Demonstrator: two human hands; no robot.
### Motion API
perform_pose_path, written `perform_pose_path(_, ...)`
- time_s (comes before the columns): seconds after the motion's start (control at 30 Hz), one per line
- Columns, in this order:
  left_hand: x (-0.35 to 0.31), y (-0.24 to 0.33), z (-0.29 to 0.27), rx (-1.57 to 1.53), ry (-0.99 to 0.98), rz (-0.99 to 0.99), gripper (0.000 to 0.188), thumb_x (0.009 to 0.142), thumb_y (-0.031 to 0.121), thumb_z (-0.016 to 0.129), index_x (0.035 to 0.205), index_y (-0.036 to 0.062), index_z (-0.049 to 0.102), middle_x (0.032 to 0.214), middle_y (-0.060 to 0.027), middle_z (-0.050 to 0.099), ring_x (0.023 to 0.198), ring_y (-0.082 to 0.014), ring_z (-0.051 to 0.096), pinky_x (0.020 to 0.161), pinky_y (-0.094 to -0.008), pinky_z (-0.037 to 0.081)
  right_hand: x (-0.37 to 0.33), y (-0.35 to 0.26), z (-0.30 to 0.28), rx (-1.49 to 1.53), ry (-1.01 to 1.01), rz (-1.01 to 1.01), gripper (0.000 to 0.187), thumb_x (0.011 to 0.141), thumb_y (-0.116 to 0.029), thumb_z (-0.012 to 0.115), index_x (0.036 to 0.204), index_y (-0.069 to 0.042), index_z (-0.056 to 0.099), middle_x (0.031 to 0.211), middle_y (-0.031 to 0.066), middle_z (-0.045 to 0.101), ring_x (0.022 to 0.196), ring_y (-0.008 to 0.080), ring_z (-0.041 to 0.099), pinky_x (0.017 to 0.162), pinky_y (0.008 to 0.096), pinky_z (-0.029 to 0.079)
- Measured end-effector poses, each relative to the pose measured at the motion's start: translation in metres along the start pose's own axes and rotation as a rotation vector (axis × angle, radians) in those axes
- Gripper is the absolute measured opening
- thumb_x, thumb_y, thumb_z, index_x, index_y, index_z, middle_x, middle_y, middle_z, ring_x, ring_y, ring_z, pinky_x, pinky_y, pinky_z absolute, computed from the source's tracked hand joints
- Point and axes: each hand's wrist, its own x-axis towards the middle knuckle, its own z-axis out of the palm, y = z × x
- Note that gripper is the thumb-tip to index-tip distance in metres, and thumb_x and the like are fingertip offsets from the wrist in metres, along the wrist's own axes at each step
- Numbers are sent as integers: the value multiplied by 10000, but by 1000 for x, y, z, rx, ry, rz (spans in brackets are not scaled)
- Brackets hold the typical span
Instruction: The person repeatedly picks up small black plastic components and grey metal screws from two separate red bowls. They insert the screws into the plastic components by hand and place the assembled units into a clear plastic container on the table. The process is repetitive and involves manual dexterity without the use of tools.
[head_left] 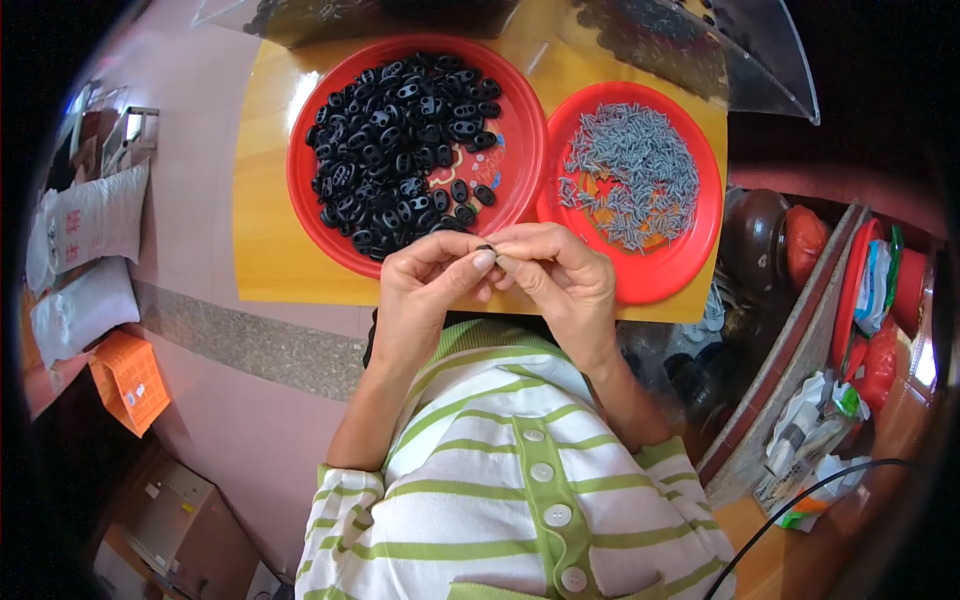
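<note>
My left hand [422,290] pinches a small black oval piece [485,247] between thumb and forefinger, just beyond the near edge of the table. Fingertips of my right hand [562,278] are pressed together and meet the left ones at this piece. Whatever the right fingers hold is too small and covered to make out. A red round tray [527,110] lies behind my left hand, heaped with black oval plastic pieces [385,150] that have two holes each. Behind my right hand, a smaller red plate [712,190] carries a pile of tiny grey metal springs or screws [640,170].
Both red dishes stand on a yellow tabletop [262,200]. Clear plastic bins [770,60] with dark contents sit along its far side. On the right are a brown jar [757,240] and a shelf of bags. White sacks [100,220] and an orange box [130,383] are at left.
</note>
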Motion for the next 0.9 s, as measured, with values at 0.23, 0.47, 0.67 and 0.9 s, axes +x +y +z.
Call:
perform_pose_path(0.23,1,-7,-6,341,-42,167,70,813,1,633,882,-16,633,832,-71,626,708,-96,583,636,-210,476,48,-17,-17,-864,-82,-218,85,779,-3,645,863,-10,637,916,85,634,838,193,620,724,288,488)
perform_pose_path(0.47,3,-5,-10,624,-189,364,84,749,-28,660,833,-31,652,823,-104,651,757,-160,601,691,-269,463,68,2,-3,-1233,-375,-403,162,668,-100,706,790,-48,614,847,77,555,886,268,516,746,378,444)
perform_pose_path(0.67,2,-7,-10,628,-194,391,84,751,-21,664,834,-24,652,812,-98,652,758,-160,603,690,-268,462,64,-1,2,-1275,-385,-362,177,679,-87,696,845,-57,640,838,62,568,891,249,527,773,370,451)
perform_pose_path(0.9,-8,-5,-5,228,-81,216,65,808,-16,624,872,-28,630,830,-77,623,756,-119,590,675,-239,485,57,-2,-8,-789,-266,-181,122,765,-64,669,881,-51,634,873,58,634,824,191,594,702,307,487)
